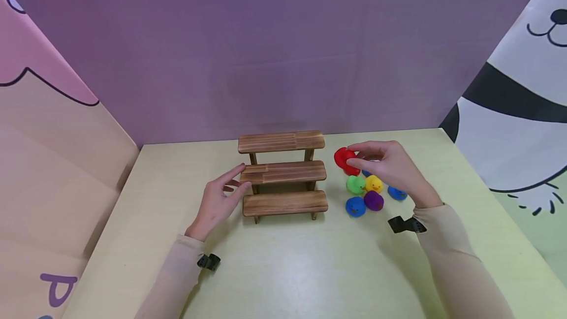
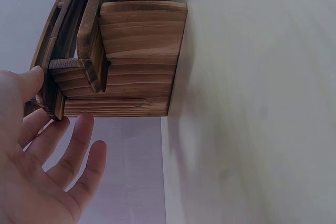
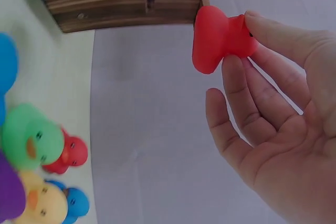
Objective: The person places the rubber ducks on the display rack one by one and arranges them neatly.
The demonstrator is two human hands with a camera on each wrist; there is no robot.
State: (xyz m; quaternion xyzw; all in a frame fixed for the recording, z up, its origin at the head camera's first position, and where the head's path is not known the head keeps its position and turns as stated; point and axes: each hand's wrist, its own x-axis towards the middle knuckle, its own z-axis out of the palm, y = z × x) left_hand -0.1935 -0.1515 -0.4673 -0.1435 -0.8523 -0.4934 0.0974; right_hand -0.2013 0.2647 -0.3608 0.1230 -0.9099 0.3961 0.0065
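Observation:
My right hand [image 1: 390, 164] pinches a red rubber duck [image 3: 215, 40] between thumb and fingers, raised beside the right end of a three-tier wooden step shelf [image 1: 283, 203]. Other small rubber ducks stand below that hand: a green duck [image 1: 355, 184], a yellow duck [image 1: 374, 184], a purple duck [image 1: 374, 201] and several blue ones [image 1: 356, 207]. A second red duck [image 3: 73, 153] shows behind the green one in the right wrist view. My left hand [image 1: 220, 203] holds the left end of the middle tier, thumb and fingers on either side of the board [image 2: 52, 90].
The shelf and ducks are on a pale table [image 1: 283, 265]. A purple backdrop [image 1: 283, 53] rises along its far edge. Printed panels flank it, one with a pink figure [image 1: 40, 48] on the left, one with a panda [image 1: 514, 97] on the right.

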